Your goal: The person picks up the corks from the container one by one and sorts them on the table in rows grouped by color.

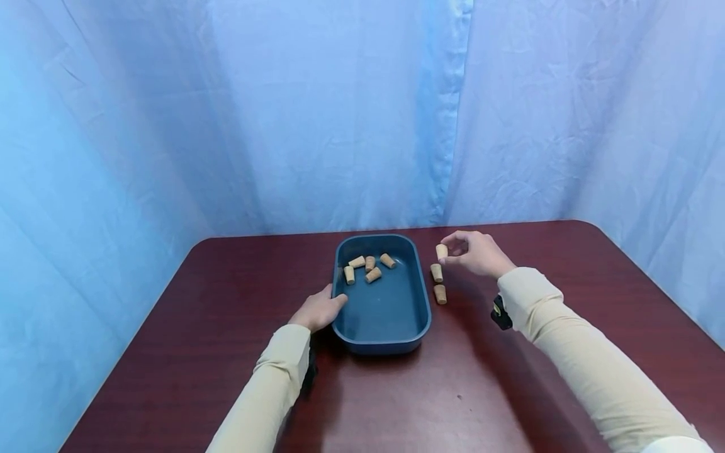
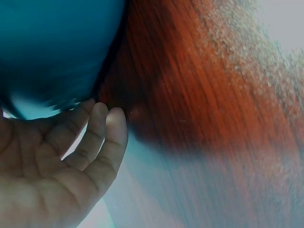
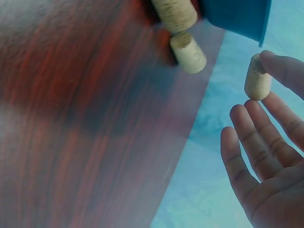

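Observation:
A cork stopper (image 1: 442,251) is pinched between the thumb and forefinger of my right hand (image 1: 478,253), to the right of a blue plastic tub. In the right wrist view this cork (image 3: 258,78) is held above the table, its other fingers spread loosely. Two more corks, a nearer one (image 1: 440,294) and a farther one (image 1: 436,272), stand or lie in a row beside the tub; which, I cannot tell. My left hand (image 1: 320,309) grips the left rim of the tub (image 1: 385,346), thumb over the edge and fingers outside. Several corks (image 1: 372,275) lie scattered in the tub's far half.
The dark red wooden table (image 1: 238,352) has rounded far corners. Pale blue curtains (image 1: 340,113) hang behind it and along both sides. A black wrist device (image 1: 501,313) sits under the right cuff.

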The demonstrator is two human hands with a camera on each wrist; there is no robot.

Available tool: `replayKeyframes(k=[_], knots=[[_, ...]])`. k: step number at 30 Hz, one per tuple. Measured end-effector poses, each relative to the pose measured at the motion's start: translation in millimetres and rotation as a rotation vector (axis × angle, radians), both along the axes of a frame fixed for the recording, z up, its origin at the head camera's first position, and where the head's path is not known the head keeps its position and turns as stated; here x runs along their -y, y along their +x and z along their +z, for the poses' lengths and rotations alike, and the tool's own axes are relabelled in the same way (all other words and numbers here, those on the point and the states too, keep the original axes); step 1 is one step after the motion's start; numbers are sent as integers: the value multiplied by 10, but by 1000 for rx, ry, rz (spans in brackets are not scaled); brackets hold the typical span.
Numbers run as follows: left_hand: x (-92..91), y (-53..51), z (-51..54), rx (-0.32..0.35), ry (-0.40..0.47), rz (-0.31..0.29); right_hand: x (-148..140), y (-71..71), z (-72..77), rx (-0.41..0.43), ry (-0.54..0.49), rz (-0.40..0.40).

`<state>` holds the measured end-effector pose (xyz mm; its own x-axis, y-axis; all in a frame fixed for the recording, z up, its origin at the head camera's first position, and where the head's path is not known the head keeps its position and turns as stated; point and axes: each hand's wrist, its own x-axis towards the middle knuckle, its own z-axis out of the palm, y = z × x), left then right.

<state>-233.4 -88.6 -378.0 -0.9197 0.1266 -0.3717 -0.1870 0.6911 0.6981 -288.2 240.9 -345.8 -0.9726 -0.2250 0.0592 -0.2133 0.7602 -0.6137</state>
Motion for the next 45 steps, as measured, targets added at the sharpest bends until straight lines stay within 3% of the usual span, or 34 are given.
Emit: replayKeyframes(k=[19,45], knots=[[-27,31,16,1,8,3,-194,24,-293,78,40,-42],[-9,4,-16,-26,-18,-5,-231,-22,-461,74,81,-56]])
